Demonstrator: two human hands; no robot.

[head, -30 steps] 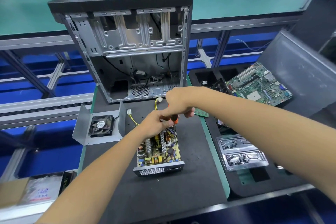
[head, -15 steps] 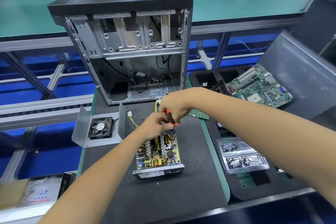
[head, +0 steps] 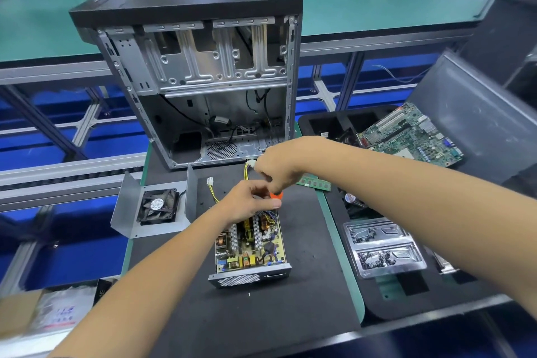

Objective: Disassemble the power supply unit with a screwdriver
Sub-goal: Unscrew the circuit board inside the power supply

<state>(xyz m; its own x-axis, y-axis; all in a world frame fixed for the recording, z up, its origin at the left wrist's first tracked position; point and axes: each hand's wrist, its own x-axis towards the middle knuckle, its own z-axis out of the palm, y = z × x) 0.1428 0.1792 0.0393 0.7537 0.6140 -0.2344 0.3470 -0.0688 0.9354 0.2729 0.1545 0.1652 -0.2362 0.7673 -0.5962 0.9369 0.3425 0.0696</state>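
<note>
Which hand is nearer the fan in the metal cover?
Left. The left hand sits over the far end of the power supply, just right of the fan. The right hand is farther right and farther back, gripping the orange screwdriver.

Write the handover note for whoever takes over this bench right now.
Left hand: fingers steadying the far end of the PSU, by the tool.
Right hand: gripping the orange-handled screwdriver, tip hidden.
PSU lies on the black mat, board exposed; its cover with the fan lies to the left.
Done: cover off.
Left: probably the board screws at the far end, then lift the board out.
</note>
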